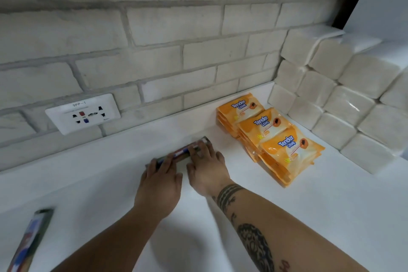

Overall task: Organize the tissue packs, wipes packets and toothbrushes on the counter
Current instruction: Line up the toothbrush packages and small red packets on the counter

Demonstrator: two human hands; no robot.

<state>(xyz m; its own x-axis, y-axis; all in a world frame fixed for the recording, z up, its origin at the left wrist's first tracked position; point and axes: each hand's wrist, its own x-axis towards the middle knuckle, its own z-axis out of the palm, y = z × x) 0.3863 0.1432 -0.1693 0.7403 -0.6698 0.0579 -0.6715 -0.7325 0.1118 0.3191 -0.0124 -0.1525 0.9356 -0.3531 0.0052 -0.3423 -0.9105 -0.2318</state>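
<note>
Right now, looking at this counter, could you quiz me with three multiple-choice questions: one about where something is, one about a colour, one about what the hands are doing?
1. Where are the tissue packs stacked?
A. far right corner
B. under the socket
C. front left edge

2. What colour are the wipes packets?
A. blue
B. orange
C. green

3. What are both hands doing?
A. hanging free
B. lifting wipes
C. resting on the toothbrush pack

Answers: 1 A, they fill the right corner. 2 B, orange wrappers show. 3 C, the left hand and right hand rest on it.
</note>
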